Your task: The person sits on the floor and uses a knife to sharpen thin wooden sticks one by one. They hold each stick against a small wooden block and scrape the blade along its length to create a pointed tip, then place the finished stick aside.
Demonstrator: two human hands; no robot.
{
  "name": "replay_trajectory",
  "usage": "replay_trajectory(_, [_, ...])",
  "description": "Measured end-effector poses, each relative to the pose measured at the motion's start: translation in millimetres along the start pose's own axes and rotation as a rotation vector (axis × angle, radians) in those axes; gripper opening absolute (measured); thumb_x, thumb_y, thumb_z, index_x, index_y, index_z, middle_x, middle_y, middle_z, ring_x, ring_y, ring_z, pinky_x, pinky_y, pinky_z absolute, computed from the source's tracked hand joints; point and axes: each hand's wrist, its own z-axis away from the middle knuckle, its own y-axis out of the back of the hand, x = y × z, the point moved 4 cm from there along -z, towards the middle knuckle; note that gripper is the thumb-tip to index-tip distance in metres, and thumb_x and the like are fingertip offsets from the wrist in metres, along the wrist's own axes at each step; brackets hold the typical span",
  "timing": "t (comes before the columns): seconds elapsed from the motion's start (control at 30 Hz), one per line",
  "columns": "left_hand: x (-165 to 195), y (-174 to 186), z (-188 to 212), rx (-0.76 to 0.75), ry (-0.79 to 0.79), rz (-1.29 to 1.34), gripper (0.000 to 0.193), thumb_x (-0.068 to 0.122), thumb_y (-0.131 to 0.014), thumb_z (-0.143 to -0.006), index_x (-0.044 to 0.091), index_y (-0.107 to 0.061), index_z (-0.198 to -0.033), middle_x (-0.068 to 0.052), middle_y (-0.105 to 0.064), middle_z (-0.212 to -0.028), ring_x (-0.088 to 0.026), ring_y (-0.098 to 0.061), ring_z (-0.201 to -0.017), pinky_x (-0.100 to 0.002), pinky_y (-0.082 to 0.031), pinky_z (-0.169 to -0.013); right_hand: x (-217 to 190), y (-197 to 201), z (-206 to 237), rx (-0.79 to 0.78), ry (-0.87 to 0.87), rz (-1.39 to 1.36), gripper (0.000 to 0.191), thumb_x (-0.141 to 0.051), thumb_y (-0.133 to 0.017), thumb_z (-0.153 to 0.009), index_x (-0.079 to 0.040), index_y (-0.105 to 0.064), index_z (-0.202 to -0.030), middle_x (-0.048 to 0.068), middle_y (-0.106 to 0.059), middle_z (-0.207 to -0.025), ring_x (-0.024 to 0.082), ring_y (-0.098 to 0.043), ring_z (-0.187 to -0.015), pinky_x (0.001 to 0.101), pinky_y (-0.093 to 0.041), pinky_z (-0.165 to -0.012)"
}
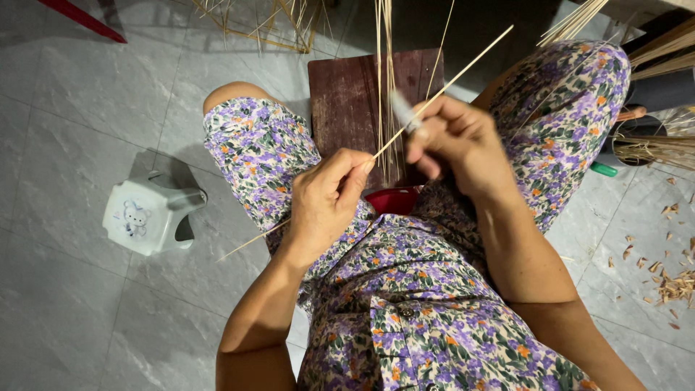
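Note:
I sit in floral purple clothes with a dark wooden board (347, 101) between my knees. My left hand (326, 203) pinches a long thin bamboo strip (463, 65) that runs from lower left up to the upper right. My right hand (452, 141) grips a small knife with a pale blurred blade (402, 110), held against the strip just above the left hand's fingers. Several more thin strips (387, 80) stand upright over the board.
A small white plastic stool (148, 213) lies on the grey tiled floor (72, 108) at left. Bundles of bamboo sticks (659, 148) and wood shavings (673, 282) lie at right. A woven bamboo frame (260, 22) sits at the top.

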Motion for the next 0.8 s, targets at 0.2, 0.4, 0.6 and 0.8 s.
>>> replay_trajectory(0.2, [-1.5, 1.7, 6.2, -0.023, 0.052, 0.002, 0.004, 0.008, -0.07, -0.101, 0.004, -0.069, -0.102, -0.006, -0.069, -0.081, -0.012, -0.065, -0.063, -0.028, -0.05, -0.058, -6.3, 23.4, -0.5, 0.078, 0.063, 0.005, 0.008, -0.002, -0.062, -0.104, 0.001, -0.065, -0.112, 0.01, -0.069, -0.081, 0.011, -0.053, -0.055, 0.0237, -0.042, -0.051])
replay_trajectory(0.4, [-11.8, 16.3, 13.8, -0.041, 0.107, -0.003, 0.005, 0.009, -0.07, -0.1, 0.005, -0.07, -0.102, -0.002, -0.069, -0.076, -0.007, -0.062, -0.063, -0.025, -0.049, -0.056, -23.0, 73.8, 0.9, 0.277, 0.204, 0.03, 0.006, -0.003, -0.063, -0.111, 0.002, -0.064, -0.114, 0.01, -0.068, -0.078, 0.011, -0.053, -0.052, 0.0227, -0.041, -0.047])
replay_trajectory(0.6, [-24.3, 17.2, 11.3, 0.015, 0.207, 0.096, 0.003, 0.007, -0.069, -0.101, 0.004, -0.071, -0.102, 0.001, -0.065, -0.072, -0.002, -0.058, -0.063, -0.022, -0.046, -0.055, -40.6, 74.1, 0.8, 0.285, 0.262, -0.016, 0.026, -0.004, -0.064, -0.11, 0.004, -0.063, -0.135, 0.011, -0.07, -0.084, 0.012, -0.056, -0.053, 0.0227, -0.043, -0.048])
replay_trajectory(0.8, [-19.4, 11.1, 4.1, 0.005, 0.155, 0.103, 0.003, 0.006, -0.071, -0.1, 0.004, -0.071, -0.103, 0.002, -0.066, -0.071, -0.001, -0.056, -0.061, -0.021, -0.042, -0.051, -5.3, 8.3, -2.7, 0.059, 0.063, 0.042, 0.032, -0.004, -0.064, -0.102, 0.0, -0.061, -0.133, 0.011, -0.07, -0.08, 0.012, -0.056, -0.053, 0.0245, -0.045, -0.049])
